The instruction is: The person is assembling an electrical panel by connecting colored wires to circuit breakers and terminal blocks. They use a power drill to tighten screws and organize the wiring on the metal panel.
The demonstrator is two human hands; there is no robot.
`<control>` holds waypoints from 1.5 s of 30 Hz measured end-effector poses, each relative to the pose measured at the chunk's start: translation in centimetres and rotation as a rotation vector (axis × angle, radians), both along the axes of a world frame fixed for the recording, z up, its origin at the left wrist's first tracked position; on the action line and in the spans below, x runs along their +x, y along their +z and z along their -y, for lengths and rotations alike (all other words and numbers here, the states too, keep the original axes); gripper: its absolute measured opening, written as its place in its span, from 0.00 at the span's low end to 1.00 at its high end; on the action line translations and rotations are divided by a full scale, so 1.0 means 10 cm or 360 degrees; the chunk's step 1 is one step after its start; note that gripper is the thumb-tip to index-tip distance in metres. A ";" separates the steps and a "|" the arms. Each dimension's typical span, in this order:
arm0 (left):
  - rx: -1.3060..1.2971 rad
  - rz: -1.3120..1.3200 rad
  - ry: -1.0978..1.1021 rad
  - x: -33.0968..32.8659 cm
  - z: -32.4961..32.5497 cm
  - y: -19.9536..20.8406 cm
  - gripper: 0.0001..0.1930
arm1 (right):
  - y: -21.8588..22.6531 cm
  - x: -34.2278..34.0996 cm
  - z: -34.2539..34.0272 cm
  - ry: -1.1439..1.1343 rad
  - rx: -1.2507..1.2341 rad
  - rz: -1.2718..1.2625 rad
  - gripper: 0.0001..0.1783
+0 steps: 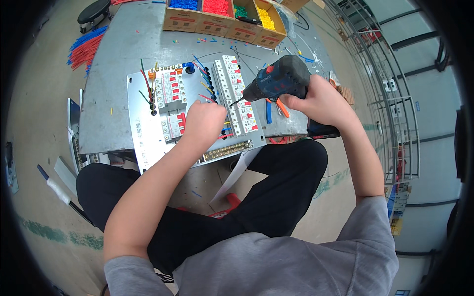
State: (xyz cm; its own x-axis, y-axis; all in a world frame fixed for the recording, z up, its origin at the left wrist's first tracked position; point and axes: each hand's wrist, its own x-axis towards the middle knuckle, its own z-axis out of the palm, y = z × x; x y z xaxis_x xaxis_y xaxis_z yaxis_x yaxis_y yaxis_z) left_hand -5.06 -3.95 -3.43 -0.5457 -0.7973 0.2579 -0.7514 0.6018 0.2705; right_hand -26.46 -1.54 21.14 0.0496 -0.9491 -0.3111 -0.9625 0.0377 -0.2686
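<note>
My right hand is wrapped round the handle of a dark blue and black cordless drill. Its thin bit points left and down at the right-hand row of circuit breakers. My left hand is closed over the middle of a white mounting plate, its fingertips close to that row; what they pinch is hidden. Coloured wires rise through black grommets beside the hand. More breakers with red levers stand to its left. A brass terminal bar lies along the plate's near edge.
Cardboard bins of blue, red, green and yellow sleeves stand at the table's far side. Orange-and-blue-handled pliers lie under the drill. Wire bundles and a round black stool are at far left. Metal racking stands at right.
</note>
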 end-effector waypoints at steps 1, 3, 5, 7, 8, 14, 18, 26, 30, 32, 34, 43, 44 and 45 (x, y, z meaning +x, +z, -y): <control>0.0001 0.0001 -0.0005 0.00 0.00 0.01 0.05 | -0.01 -0.03 0.00 0.0008 -0.0011 -0.0027 0.20; 0.0004 0.0006 -0.0009 0.00 -0.01 0.02 0.05 | -0.06 -0.08 0.02 0.0032 -0.0031 -0.0079 0.21; 0.0024 0.0020 -0.0002 0.00 -0.01 0.03 0.05 | -0.04 -0.04 0.03 0.0022 0.0005 -0.0075 0.21; 0.0047 0.0025 -0.0011 0.00 -0.01 0.04 0.05 | -0.04 -0.04 0.03 0.0026 0.0022 -0.0085 0.22; 0.0061 0.0026 -0.0020 0.00 -0.01 0.05 0.04 | -0.04 -0.05 0.04 0.0039 0.0022 -0.0094 0.23; 0.0047 0.0026 -0.0044 -0.03 -0.01 0.05 0.04 | -0.08 -0.21 0.33 0.0343 0.0212 -0.0223 0.24; 0.0016 0.0063 -0.0038 -0.01 0.00 0.01 0.05 | 0.09 0.09 0.49 0.0236 0.0441 -0.0280 0.23; -0.0057 0.0047 -0.0052 -0.02 -0.02 0.00 0.04 | 0.06 0.06 0.48 0.0176 0.0437 -0.0338 0.21; -0.0121 0.0012 -0.0059 -0.05 -0.03 -0.04 0.03 | 0.00 0.00 0.50 0.0208 0.0422 -0.0315 0.19; -0.0168 -0.0001 -0.0063 -0.03 -0.02 -0.09 0.03 | 0.02 0.01 0.52 0.0213 0.0434 -0.0281 0.18; -0.0199 0.0003 -0.0074 -0.04 -0.02 -0.09 0.03 | 0.05 0.04 0.51 0.0195 0.0444 -0.0281 0.17; -0.0229 0.0013 -0.0101 -0.05 -0.02 -0.11 0.04 | 0.07 0.09 0.47 0.0199 0.0434 -0.0321 0.21; -0.0231 0.0009 -0.0100 -0.05 -0.02 -0.10 0.04 | 0.07 0.08 0.48 0.0217 0.0434 -0.0324 0.20; -0.0249 0.0007 -0.0111 -0.04 -0.02 -0.11 0.04 | 0.07 0.08 0.50 0.0235 0.0433 -0.0327 0.20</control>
